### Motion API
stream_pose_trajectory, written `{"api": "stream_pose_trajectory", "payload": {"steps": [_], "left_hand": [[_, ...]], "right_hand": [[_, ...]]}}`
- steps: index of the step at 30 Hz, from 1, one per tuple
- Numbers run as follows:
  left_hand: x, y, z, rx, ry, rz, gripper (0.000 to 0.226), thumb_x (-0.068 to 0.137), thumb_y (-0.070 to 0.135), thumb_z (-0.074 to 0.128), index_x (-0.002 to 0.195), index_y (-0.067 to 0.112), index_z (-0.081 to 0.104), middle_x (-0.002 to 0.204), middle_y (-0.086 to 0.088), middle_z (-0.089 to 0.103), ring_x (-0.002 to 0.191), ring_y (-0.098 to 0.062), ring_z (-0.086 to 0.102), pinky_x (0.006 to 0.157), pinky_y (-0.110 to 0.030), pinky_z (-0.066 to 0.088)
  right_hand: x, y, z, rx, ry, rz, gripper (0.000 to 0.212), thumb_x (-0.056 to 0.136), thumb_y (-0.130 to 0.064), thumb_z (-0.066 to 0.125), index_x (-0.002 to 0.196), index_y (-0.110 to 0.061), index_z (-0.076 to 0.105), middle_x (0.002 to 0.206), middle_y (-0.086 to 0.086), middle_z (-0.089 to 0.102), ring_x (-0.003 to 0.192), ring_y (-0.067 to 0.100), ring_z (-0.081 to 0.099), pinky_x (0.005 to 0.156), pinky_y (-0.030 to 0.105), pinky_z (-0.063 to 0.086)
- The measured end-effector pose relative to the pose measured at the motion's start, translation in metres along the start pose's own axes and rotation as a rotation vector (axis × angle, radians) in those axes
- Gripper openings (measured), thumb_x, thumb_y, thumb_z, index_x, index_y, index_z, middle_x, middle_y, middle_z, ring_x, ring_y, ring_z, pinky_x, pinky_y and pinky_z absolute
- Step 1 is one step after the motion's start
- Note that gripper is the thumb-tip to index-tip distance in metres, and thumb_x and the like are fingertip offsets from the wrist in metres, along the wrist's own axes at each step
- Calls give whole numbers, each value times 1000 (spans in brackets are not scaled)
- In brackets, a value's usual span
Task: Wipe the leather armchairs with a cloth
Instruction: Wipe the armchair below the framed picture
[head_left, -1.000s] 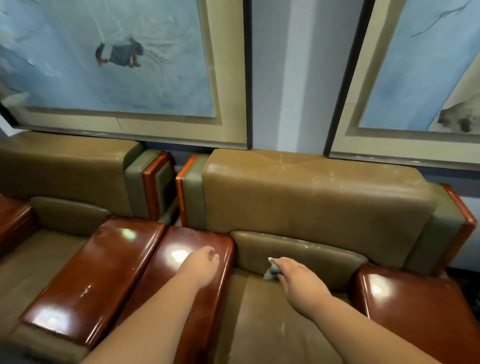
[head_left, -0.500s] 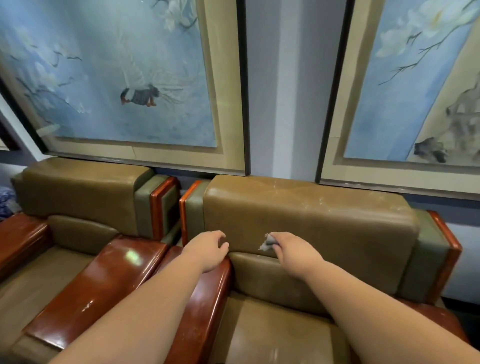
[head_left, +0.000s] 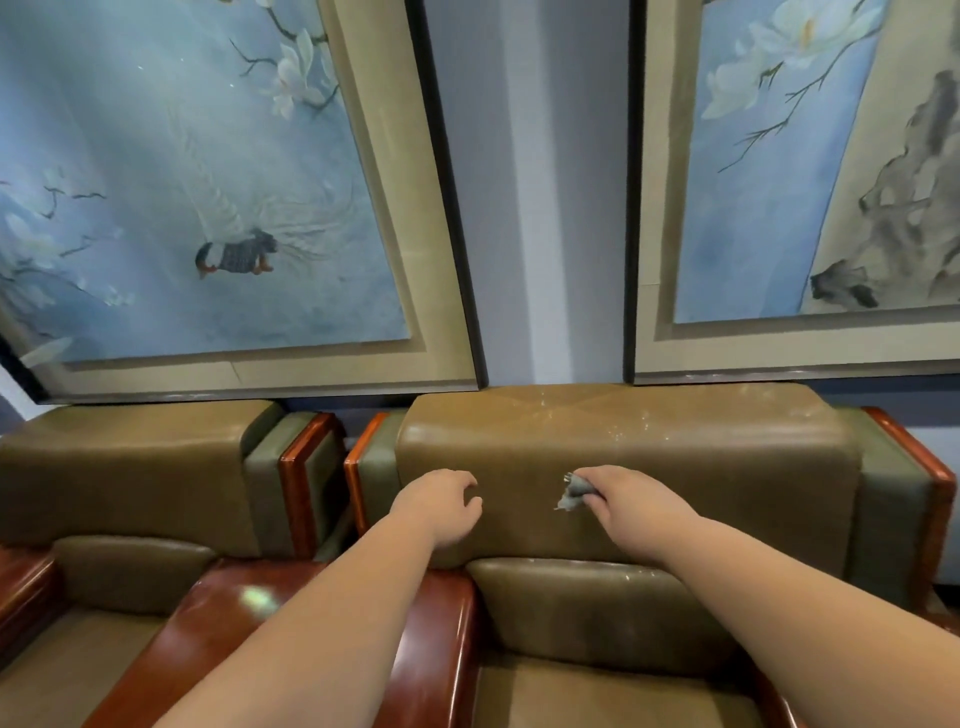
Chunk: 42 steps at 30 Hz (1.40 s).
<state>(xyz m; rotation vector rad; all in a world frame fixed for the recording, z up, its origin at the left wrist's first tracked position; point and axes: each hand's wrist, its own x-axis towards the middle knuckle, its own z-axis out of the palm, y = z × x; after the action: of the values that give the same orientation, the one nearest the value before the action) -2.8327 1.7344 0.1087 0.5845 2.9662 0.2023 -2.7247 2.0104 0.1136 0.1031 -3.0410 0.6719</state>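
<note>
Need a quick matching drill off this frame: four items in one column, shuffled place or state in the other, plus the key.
1. cloth
2. left hand
3. bird painting
4. wooden armrest

A. hangs on the wall above the left chair
B. bunched in the right hand
C. glossy red-brown, under the left forearm
D. holds nothing, at the backrest

Pairs: 1-B, 2-D, 3-A, 4-C

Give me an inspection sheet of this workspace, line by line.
Surface: right armchair's upper backrest, olive leather, pale specks near its top edge.
Job's things: small grey cloth bunched against that backrest; left armchair beside it.
Clutter: nothing seen.
Grips: right hand holds the cloth; left hand loosely curled, holding nothing.
Cables: nothing seen.
Surroundings: glossy wooden armrests; two framed paintings on the wall above.
</note>
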Motion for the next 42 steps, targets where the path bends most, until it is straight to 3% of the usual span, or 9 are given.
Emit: {"api": "stream_pose_trajectory", "payload": {"steps": [15, 18, 22, 24, 27, 31, 35, 38, 42], "left_hand": [[162, -133, 45, -146, 2, -90, 53, 101, 52, 51, 151, 32, 53, 143, 5, 63, 122, -17, 63, 104, -39, 55], [203, -170, 57, -191, 77, -122, 55, 100, 53, 53, 152, 32, 52, 148, 3, 59, 131, -19, 58, 108, -39, 52], [264, -209, 80, -177, 221, -94, 61, 103, 54, 51, 158, 29, 43, 163, 4, 44, 152, -18, 38, 123, -40, 37], [297, -221, 92, -190, 264, -88, 61, 104, 52, 51, 159, 26, 42, 166, 3, 40, 154, -18, 34, 125, -39, 32], [327, -230, 109, -285, 289, -77, 60, 105, 45, 48, 160, 21, 42, 168, 0, 37, 154, -20, 33, 127, -39, 28], [330, -237, 127, -325, 405, -87, 72, 93, 46, 35, 157, 16, 48, 162, -3, 47, 149, -21, 42, 124, -40, 33], [330, -241, 127, -428, 393, -85, 75, 93, 47, 30, 161, 19, 43, 165, 1, 43, 152, -16, 38, 124, -37, 31], [330, -243, 125, -525, 363, -36, 74, 94, 48, 29, 164, 24, 36, 169, 4, 36, 152, -12, 36, 123, -33, 31], [331, -258, 120, -793, 322, -84, 68, 99, 40, 33, 165, 24, 31, 170, 5, 32, 152, -1, 26, 128, -31, 24]], "right_hand": [[170, -9, 79, 26, -87, 39, 27, 108, -31, 50, 132, -35, 59, 125, -11, 65, 111, 12, 61, 100, 34, 51], [218, -18, 103, 63, -83, 22, 26, 108, -33, 50, 132, -36, 58, 125, -12, 65, 110, 10, 61, 99, 33, 52], [289, -27, 138, 79, -64, -25, 30, 108, -37, 47, 137, -42, 51, 136, -14, 60, 115, 11, 60, 100, 33, 52], [326, -31, 159, 55, -18, -57, 38, 108, -40, 46, 145, -42, 44, 146, -16, 54, 125, 12, 57, 104, 33, 51], [371, -38, 190, -16, 55, -89, 50, 107, -40, 49, 155, -37, 35, 158, -12, 44, 142, 13, 46, 114, 34, 42], [406, -53, 228, -238, 10, -161, 57, 108, -36, 43, 161, -21, 31, 167, 1, 32, 156, 21, 23, 129, 41, 20], [458, -70, 232, -203, -19, -217, 60, 109, -41, 33, 164, -19, 23, 169, 3, 27, 158, 20, 20, 129, 39, 13], [511, -79, 216, -181, -131, -217, 61, 111, -39, 32, 165, -17, 19, 172, 6, 22, 159, 20, 15, 130, 38, 12], [500, -81, 215, -189, -160, -248, 62, 109, -50, 29, 165, -25, 20, 173, 3, 17, 160, 20, 10, 131, 41, 8]]}}
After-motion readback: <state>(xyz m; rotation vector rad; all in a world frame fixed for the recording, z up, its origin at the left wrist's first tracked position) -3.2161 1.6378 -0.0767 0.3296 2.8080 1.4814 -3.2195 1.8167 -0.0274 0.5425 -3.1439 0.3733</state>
